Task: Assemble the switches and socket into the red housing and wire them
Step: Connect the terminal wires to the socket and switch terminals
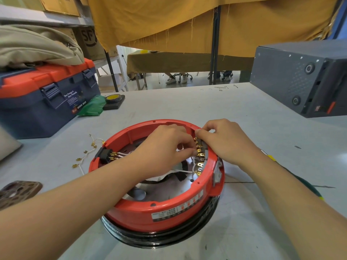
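The round red housing (169, 209) sits on a black ring on the grey table. Along its right inner wall stands a row of grey switches with gold terminals (200, 158). My left hand (165, 145) reaches inside the housing and pinches a white wire's connector against those terminals. Over the rim, my right hand (223, 139) grips the switch block from outside, fingers curled on its top. A black socket (105, 155) with gold pins sits in the left wall, white wires running from it.
Loose white wires with gold connectors (84, 156) lie left of the housing. A blue and orange toolbox (47, 102) stands at back left, with a tape roll (112, 99) beside it. A grey machine (304, 77) stands at back right. A brown perforated plate (18, 190) lies near left.
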`<state>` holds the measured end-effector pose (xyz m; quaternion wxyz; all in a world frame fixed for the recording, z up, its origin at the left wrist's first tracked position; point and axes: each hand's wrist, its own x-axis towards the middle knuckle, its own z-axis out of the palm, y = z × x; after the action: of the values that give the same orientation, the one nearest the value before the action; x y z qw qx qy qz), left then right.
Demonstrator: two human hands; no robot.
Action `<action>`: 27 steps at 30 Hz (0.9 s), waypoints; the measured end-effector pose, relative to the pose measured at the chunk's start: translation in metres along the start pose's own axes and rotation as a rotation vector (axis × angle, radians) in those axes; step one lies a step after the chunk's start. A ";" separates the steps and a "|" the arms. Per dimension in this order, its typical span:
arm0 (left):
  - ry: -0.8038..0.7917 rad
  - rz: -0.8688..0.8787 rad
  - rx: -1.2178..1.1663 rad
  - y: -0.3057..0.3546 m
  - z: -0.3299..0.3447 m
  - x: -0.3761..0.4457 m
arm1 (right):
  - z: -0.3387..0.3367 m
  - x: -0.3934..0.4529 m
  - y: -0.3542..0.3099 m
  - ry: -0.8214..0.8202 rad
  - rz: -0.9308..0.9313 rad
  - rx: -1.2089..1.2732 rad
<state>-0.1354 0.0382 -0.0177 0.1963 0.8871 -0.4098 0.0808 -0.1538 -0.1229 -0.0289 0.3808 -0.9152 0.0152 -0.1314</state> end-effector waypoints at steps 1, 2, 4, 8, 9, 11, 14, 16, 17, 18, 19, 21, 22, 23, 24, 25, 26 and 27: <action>-0.004 0.005 -0.006 0.000 0.000 0.000 | 0.000 0.000 0.000 -0.001 0.001 0.000; -0.010 0.008 -0.014 0.000 -0.001 -0.001 | 0.000 0.000 0.000 -0.003 0.002 0.001; -0.029 0.003 -0.035 -0.001 -0.002 -0.001 | 0.000 0.001 0.000 -0.005 0.004 0.007; -0.037 -0.004 -0.046 -0.001 -0.004 -0.002 | 0.000 0.001 0.000 -0.007 0.006 0.014; -0.036 -0.002 -0.038 -0.001 -0.004 -0.002 | 0.000 0.001 0.000 -0.008 0.007 0.015; -0.030 -0.001 -0.022 0.000 -0.004 -0.002 | 0.000 0.000 0.000 -0.010 0.008 0.016; -0.021 0.003 0.009 0.001 -0.003 -0.003 | 0.000 0.000 -0.001 -0.010 0.011 0.019; -0.010 0.009 0.026 0.000 -0.003 -0.003 | 0.000 0.000 -0.001 -0.013 0.012 0.026; -0.004 0.011 0.033 0.000 -0.003 -0.002 | 0.000 0.000 -0.001 -0.013 0.014 0.032; -0.002 0.010 0.037 -0.001 -0.003 -0.002 | -0.001 0.000 -0.001 -0.013 0.015 0.036; -0.001 0.009 0.040 -0.001 -0.003 -0.002 | -0.001 -0.001 -0.001 -0.013 0.015 0.037; -0.003 0.015 0.049 -0.001 -0.002 -0.002 | -0.001 -0.001 -0.001 -0.015 0.014 0.035; -0.004 0.024 0.057 -0.001 -0.003 -0.002 | -0.001 -0.001 -0.001 -0.015 0.013 0.033; -0.005 0.035 0.066 -0.001 -0.002 -0.002 | -0.001 -0.001 -0.001 -0.015 0.011 0.029; -0.007 0.046 0.076 0.000 -0.002 -0.002 | -0.001 -0.001 -0.001 -0.013 0.009 0.025; -0.007 0.058 0.083 0.000 -0.002 -0.002 | -0.001 -0.001 -0.001 -0.013 0.007 0.023; -0.006 0.066 0.089 0.000 -0.003 -0.002 | -0.001 -0.001 -0.002 -0.013 0.006 0.022; -0.005 0.071 0.093 0.001 -0.003 -0.002 | -0.001 -0.002 -0.002 -0.014 0.005 0.023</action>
<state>-0.1371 0.0401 -0.0156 0.1509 0.8805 -0.4371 0.1046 -0.1557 -0.1221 -0.0271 0.3917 -0.9115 0.0135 -0.1244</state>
